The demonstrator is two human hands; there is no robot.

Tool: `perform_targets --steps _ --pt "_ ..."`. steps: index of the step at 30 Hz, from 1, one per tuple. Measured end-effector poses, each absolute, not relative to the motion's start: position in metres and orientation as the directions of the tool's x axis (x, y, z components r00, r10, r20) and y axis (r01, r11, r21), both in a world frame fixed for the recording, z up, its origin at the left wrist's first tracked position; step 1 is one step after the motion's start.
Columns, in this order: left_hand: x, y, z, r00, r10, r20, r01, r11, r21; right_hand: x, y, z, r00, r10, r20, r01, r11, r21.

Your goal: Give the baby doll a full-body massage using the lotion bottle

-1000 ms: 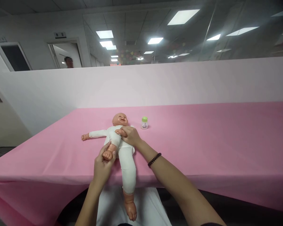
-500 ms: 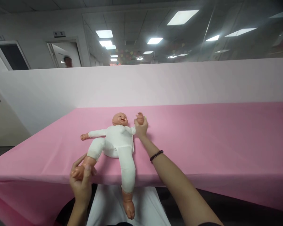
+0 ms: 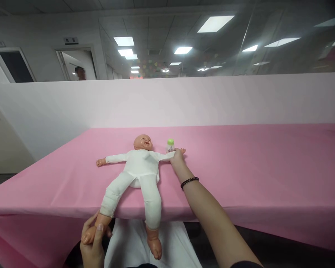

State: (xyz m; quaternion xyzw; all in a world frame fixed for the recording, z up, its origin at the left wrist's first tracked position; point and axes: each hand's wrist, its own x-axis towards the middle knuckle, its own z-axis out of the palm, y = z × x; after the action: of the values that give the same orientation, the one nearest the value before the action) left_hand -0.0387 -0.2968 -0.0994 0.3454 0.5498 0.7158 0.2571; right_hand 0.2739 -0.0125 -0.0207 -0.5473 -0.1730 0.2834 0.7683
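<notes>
A baby doll (image 3: 139, 169) in white clothes lies on its back on the pink table (image 3: 254, 167), arms spread, both legs hanging over the near edge. My left hand (image 3: 92, 242) is closed round the doll's foot below the table edge. My right hand (image 3: 176, 155), with a dark bead bracelet on its wrist, grips the doll's outstretched hand and presses it on the cloth. A small white bottle with a green cap (image 3: 170, 145) stands just behind that hand.
A white partition wall (image 3: 184, 100) runs along the far side of the table. Beyond it a person (image 3: 80, 73) stands in a doorway. A white cloth (image 3: 128, 245) lies on my lap under the table edge.
My left hand drew the doll's bent leg out straight and down over the table edge. My right hand carried the doll's arm from its chest out to the side and laid it down.
</notes>
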Motion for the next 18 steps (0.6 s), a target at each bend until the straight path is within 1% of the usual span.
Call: perform_targets --steps 3,5,8,9,11,12,13,14,15,16,17,18 --pt "-0.048 -0.288 -0.094 -0.627 0.742 0.238 0.015 -0.294 0.956 0.268 -0.018 -0.011 0.814 0.578 -0.06 -0.259 0.268 -0.928" --pt "-0.052 -0.283 -0.084 -0.63 0.733 0.255 0.073 -0.27 0.96 0.261 -0.023 -0.002 0.823 0.568 -0.001 -0.23 0.331 -0.915" --pt "-0.053 -0.276 -0.057 -0.602 0.735 0.312 0.206 -0.235 0.95 0.246 -0.033 0.014 0.805 0.579 0.13 -0.168 0.432 -0.886" --pt "-0.052 -0.272 -0.045 -0.576 0.748 0.33 0.237 -0.234 0.943 0.24 -0.037 0.018 0.788 0.583 0.199 -0.128 0.471 -0.873" --pt "-0.048 -0.261 -0.023 -0.531 0.775 0.343 0.239 -0.252 0.938 0.229 -0.046 0.022 0.72 0.568 0.398 0.016 0.559 -0.829" --pt "-0.045 -0.253 -0.014 -0.515 0.784 0.346 0.23 -0.263 0.937 0.223 -0.051 0.021 0.649 0.553 0.522 0.118 0.605 -0.788" --pt "-0.041 -0.244 -0.006 -0.506 0.786 0.355 0.228 -0.275 0.934 0.219 -0.054 0.019 0.533 0.536 0.655 0.235 0.649 -0.723" --pt "-0.038 -0.234 0.0 -0.483 0.798 0.362 0.234 -0.281 0.931 0.215 -0.058 0.015 0.362 0.516 0.776 0.362 0.69 -0.627" --pt "-0.033 -0.224 0.004 -0.45 0.813 0.37 0.248 -0.284 0.926 0.211 -0.06 0.011 0.158 0.496 0.854 0.464 0.726 -0.507" --pt "-0.029 -0.213 0.006 -0.403 0.833 0.379 0.264 -0.291 0.92 0.208 -0.062 0.007 -0.046 0.473 0.88 0.527 0.76 -0.381" --pt "-0.025 -0.203 0.007 -0.346 0.853 0.39 0.279 -0.304 0.911 0.206 -0.063 0.003 -0.218 0.449 0.867 0.559 0.785 -0.266" --pt "-0.021 -0.194 0.007 -0.302 0.861 0.409 0.291 -0.326 0.9 0.204 -0.063 -0.001 -0.338 0.428 0.838 0.577 0.798 -0.175"
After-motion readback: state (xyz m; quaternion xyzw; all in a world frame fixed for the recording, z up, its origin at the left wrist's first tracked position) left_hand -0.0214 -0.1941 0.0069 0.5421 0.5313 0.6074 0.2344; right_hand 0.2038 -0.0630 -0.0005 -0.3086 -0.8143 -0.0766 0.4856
